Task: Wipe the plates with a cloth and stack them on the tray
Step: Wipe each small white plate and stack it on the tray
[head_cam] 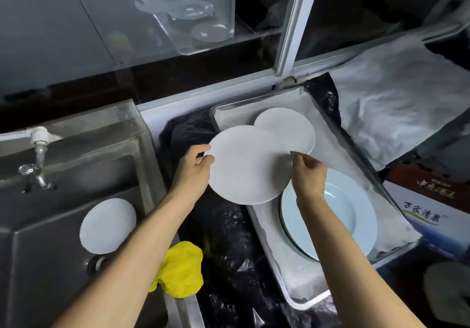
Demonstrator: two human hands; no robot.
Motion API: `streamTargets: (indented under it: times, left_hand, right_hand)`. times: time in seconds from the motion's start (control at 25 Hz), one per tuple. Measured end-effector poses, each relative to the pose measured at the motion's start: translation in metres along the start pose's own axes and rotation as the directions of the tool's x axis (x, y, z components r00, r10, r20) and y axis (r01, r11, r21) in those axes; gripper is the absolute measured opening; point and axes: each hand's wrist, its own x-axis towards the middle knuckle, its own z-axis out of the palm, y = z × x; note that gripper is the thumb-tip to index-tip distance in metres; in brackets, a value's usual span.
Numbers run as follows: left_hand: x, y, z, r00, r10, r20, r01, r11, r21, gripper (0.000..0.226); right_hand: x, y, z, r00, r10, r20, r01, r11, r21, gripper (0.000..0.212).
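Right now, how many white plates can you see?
4: the held plate, between left hand and right hand; a small plate at the far end of the tray; a rimmed plate at its near end; a sink plate. Others may hide under the rimmed plate.

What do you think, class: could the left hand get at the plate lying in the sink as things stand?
Probably not yet: the left hand grips the rim of the held plate, shared with the right hand. Otherwise the way looks free; nothing covers the sink plate.
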Motion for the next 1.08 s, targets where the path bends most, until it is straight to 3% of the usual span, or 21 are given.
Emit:
streamTargets:
  times: [0.36,0.48,0.84,1.08]
  left_hand:
    - [0.064,0.026,0.094,0.999,-0.025,0.029,0.025,1.000,0.004,0.040]
    - [0.085,0.030,0.119,0.999,-0.040,0.029,0.041,0.999,-0.028,0.035]
    - [0.132,0.021,0.159,0.994,-0.100,0.034,0.101,0.994,-0.037,0.040]
    - [0.140,0.019,0.169,0.989,-0.130,0.065,0.130,0.991,0.000,0.038]
  right_hand:
    - [0.112,0.006,-0.023,0.997,0.010,-0.077,-0.011,1.000,-0.017,0.023]
    - [0.143,0.008,-0.022,0.993,0.023,-0.114,-0.029,0.998,-0.053,0.022]
    - [0.201,0.011,-0.007,0.993,0.007,-0.117,-0.018,0.995,-0.097,0.019]
    - [0.210,0.013,0.000,0.996,-0.021,-0.092,0.003,0.983,-0.185,0.038]
